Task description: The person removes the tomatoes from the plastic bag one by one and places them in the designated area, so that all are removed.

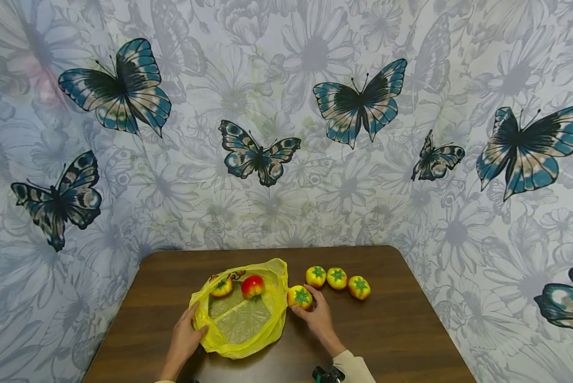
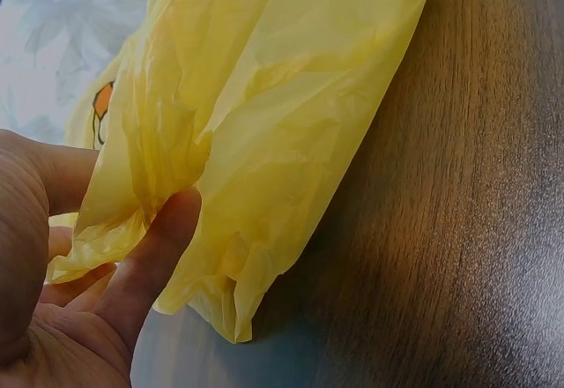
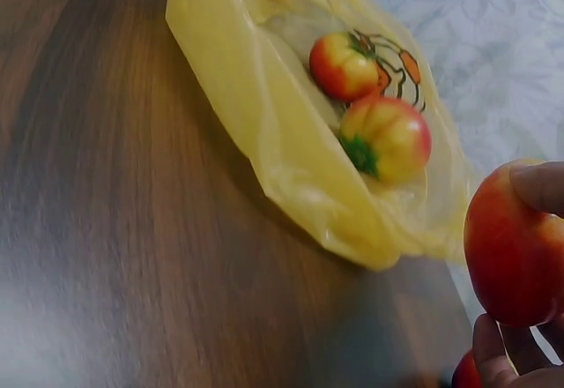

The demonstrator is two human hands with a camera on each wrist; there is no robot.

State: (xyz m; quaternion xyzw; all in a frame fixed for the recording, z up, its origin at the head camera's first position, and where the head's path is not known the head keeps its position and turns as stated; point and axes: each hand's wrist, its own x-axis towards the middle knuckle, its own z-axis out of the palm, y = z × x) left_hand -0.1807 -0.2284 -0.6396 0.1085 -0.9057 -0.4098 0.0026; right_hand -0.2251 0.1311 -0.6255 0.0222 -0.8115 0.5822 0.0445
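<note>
A thin yellow plastic bag (image 1: 240, 348) lies on the table with its mouth spread wide. My left hand (image 1: 184, 336) grips the bag's left edge; in the left wrist view the thumb and fingers (image 2: 163, 247) pinch the plastic. Inside the bag are two red-and-yellow tomatoes, one (image 1: 252, 286) at the back middle and another (image 1: 222, 288) at the back left. At the bag's right edge my right hand (image 1: 318, 316) holds a tomato (image 1: 299, 297) between thumb and fingers, its green star-shaped top facing up. The right wrist view shows this tomato's red side (image 3: 511, 251).
Three more tomatoes, a left one (image 1: 315, 276), a middle one (image 1: 337, 278) and a right one (image 1: 359, 288), stand in a row right of the bag. The brown wooden table (image 1: 391, 340) ends at a wall (image 1: 315, 213) covered with butterflies and flowers.
</note>
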